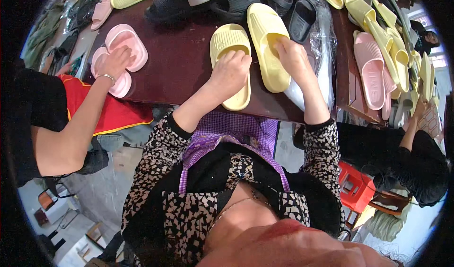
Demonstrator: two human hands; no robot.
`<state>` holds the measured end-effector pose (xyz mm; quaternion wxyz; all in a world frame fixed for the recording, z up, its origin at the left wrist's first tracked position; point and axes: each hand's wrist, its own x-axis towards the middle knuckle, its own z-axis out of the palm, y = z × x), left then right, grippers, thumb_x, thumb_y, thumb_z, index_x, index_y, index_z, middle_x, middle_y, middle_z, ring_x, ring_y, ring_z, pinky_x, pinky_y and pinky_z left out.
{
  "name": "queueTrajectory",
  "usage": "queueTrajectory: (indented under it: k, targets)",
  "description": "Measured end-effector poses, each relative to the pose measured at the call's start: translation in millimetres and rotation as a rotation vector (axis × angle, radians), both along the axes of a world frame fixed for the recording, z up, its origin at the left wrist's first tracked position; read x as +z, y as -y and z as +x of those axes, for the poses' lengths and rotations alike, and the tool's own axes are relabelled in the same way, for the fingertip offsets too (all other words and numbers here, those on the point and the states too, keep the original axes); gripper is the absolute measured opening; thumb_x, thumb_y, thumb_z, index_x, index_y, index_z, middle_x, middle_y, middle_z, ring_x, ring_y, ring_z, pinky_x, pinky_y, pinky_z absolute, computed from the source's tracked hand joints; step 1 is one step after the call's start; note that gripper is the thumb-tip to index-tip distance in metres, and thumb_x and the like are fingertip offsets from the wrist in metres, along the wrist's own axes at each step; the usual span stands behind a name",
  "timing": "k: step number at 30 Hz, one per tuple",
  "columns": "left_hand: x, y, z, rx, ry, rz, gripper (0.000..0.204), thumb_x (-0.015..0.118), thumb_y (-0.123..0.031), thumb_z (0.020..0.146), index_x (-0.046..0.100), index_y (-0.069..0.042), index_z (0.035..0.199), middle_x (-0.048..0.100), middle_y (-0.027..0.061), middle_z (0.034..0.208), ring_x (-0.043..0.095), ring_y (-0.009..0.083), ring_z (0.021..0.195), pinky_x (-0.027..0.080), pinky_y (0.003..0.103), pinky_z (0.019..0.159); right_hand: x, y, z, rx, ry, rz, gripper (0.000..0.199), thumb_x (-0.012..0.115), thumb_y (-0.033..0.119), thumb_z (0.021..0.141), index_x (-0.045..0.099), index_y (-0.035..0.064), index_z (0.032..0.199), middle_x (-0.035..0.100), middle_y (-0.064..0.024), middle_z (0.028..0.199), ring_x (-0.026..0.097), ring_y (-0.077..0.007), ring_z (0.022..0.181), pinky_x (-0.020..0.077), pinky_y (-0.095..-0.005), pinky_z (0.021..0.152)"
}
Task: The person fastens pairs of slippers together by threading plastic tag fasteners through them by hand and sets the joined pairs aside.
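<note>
Black-and-beige patterned top (pixel 191 217) sits nearest, above a purple checked apron (pixel 236 125). Under the left hand (pixel 231 71) lies one yellow slipper (pixel 230 39) on the dark table (pixel 179 64), toe pointing away from the body, long axis almost straight outward; that hand's fingers are curled at the strap opening, though whether they pinch anything I cannot tell. Its mate, the other yellow slipper (pixel 268 54), reaches farther out beside the right hand (pixel 294 61), toe also away, axis leaning slightly left; bent right fingers touch its footbed. Dark slippers (pixel 234 0) lie beyond both hands.
</note>
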<state>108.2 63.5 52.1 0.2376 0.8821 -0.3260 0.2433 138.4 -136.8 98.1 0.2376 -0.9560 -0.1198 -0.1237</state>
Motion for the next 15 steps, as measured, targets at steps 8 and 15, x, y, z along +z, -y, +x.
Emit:
queueTrajectory:
  k: [8, 15]
  targets:
    - [-0.6, -6.1, 6.7, 0.033, 0.080, -0.046, 0.005, 0.056, -0.001, 0.074, 0.054, -0.001, 0.078, 0.053, 0.0118, 0.075, 0.056, 0.0279, 0.075, 0.047, 0.036, 0.071, 2.2, 32.7, 40.1, -0.102, 0.095, 0.288, 0.025, 0.056, 0.022, 0.085, 0.062, -0.0026, 0.081, 0.060, -0.0125, 0.063, 0.058, -0.0203, 0.057, 0.0466, -0.0326, 0.060]
    - [3.3, 7.0, 2.3, 0.016, 0.115, -0.038, 0.008, 0.052, -0.002, 0.072, 0.054, -0.003, 0.079, 0.054, 0.0106, 0.081, 0.056, 0.0264, 0.082, 0.046, 0.036, 0.074, 8.3, 34.9, 117.4, -0.138, -0.089, 0.149, 0.035, 0.057, 0.035, 0.082, 0.068, 0.0018, 0.087, 0.064, -0.0221, 0.079, 0.062, -0.0360, 0.077, 0.0483, -0.0396, 0.071]
